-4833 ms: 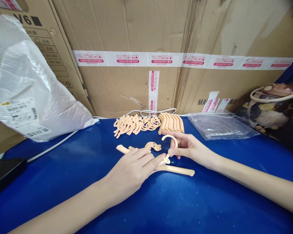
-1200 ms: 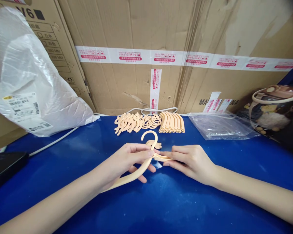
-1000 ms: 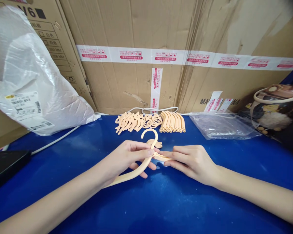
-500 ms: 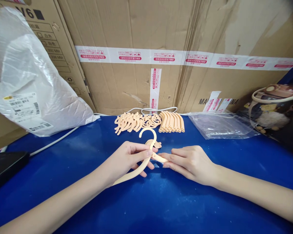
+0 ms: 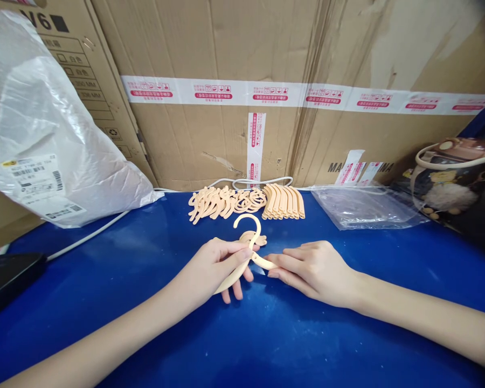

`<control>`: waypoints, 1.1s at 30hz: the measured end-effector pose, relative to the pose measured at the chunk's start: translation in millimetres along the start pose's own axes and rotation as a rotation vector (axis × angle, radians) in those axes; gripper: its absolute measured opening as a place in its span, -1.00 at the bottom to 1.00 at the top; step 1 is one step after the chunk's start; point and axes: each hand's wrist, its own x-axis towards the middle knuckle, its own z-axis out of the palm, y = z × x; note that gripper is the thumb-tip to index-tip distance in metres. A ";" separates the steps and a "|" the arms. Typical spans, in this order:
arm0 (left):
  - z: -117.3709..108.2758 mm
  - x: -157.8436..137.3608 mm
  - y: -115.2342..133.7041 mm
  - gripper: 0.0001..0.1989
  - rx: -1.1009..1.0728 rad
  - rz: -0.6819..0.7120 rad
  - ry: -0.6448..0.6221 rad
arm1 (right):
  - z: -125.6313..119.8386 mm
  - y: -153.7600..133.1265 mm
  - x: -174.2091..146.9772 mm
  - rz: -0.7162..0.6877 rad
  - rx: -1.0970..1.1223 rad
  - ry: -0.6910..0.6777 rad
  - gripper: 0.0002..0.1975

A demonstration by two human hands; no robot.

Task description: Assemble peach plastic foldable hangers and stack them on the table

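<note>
My left hand [image 5: 210, 269] pinches a cream clothes hanger [image 5: 260, 229] at its neck, thumb on top, the other fingers beneath. The hook curls upward and opens to the left, while one curved arm runs down-left and is partly covered by this hand. Extending right from the neck is a short hanger arm [image 5: 262, 262]; my right hand [image 5: 315, 269] is closed on its outer end. Whether the arm is fully joined to the neck cannot be told. Just behind the hook lie small cream pieces [image 5: 262, 240], partly hidden by it.
Behind my hands, cream hanger hooks [image 5: 250, 201], thin curved pieces [image 5: 210, 203] and stacked hanger arms [image 5: 283, 202] lie on the blue table [image 5: 242, 345]. A clear plastic bag [image 5: 367, 207], a white parcel [image 5: 60, 124], a black object [image 5: 12, 280] and cardboard boxes [image 5: 210, 140] surround them.
The hanger has turned slightly in my left hand: its hook has shifted a little right and its left arm shows less below the hand. My right hand has barely moved.
</note>
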 end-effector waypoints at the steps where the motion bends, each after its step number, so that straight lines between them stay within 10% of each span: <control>1: 0.5 -0.4 -0.5 -0.58 0.040 0.001 0.006 | 0.2 -0.1 0.1 0.009 0.001 -0.017 -0.57; 12: 4.5 -13.3 1.3 -0.52 0.548 0.254 0.164 | 1.4 -3.9 1.1 0.053 -0.044 -0.124 -0.51; 33: 6.9 -16.0 3.6 -0.64 0.711 0.279 0.124 | 0.9 -5.5 0.4 0.046 -0.035 -0.103 -0.53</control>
